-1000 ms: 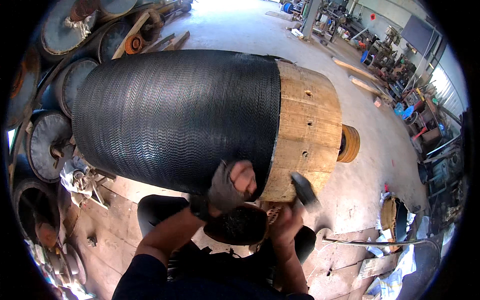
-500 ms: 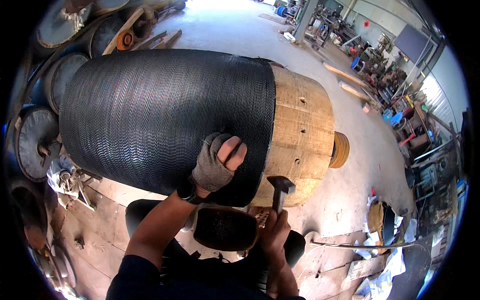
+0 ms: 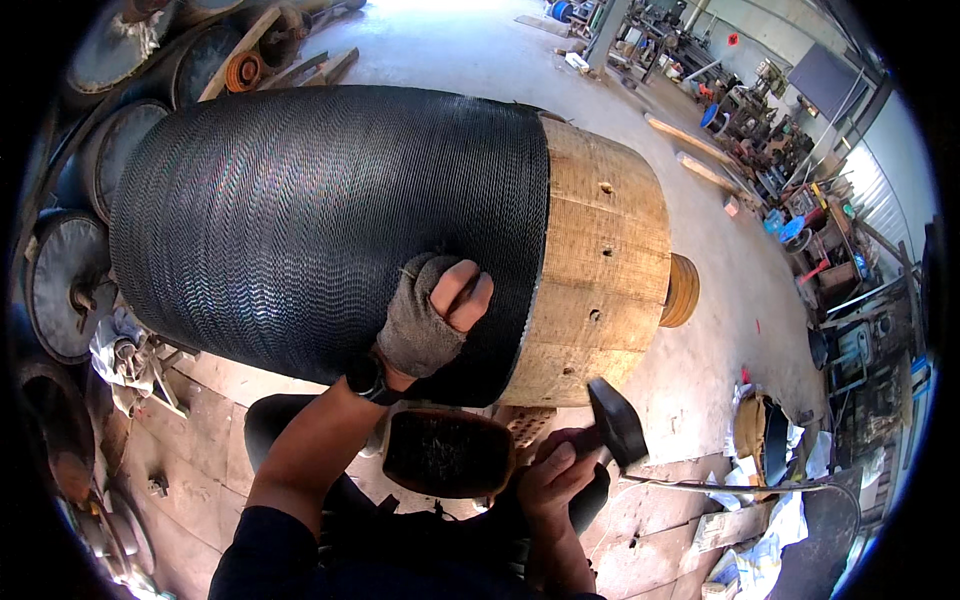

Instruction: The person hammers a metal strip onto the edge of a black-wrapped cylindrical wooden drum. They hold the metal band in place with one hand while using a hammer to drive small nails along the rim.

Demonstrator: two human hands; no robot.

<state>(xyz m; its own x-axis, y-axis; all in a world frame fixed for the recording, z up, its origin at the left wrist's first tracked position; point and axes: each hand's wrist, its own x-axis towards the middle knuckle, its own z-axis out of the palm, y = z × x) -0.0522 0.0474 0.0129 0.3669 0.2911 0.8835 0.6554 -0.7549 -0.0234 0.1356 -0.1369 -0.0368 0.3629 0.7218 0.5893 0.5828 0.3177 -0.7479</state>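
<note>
A large horizontal roller wound with finely ridged black wire [image 3: 255, 210] has a pale wooden band [image 3: 590, 230] with several holes at its right end. My left hand [image 3: 435, 315], in a grey fingerless glove with a dark watch at the wrist, is closed against the black winding near the band; what it grips is hidden. My right hand [image 3: 555, 470] grips a hammer [image 3: 618, 420] by its handle, its head tilted right, below the wooden band. A dark-topped oblong block or container [image 3: 440, 450] sits below the roller between my arms.
Stacked drums [image 3: 70, 285] line the left, with crumpled wrapping [image 3: 115, 360] beside them. Timber planks [image 3: 690, 135], machinery and clutter [image 3: 750, 100] stand at the right back. A bent bar [image 3: 760, 486], a cylinder [image 3: 755, 440] and plastic scraps lie on the floor at the lower right.
The hammer has moved down and to the right from the wooden band, its head turning. My left hand moved up on the winding over the second and now stays nearly in place.
</note>
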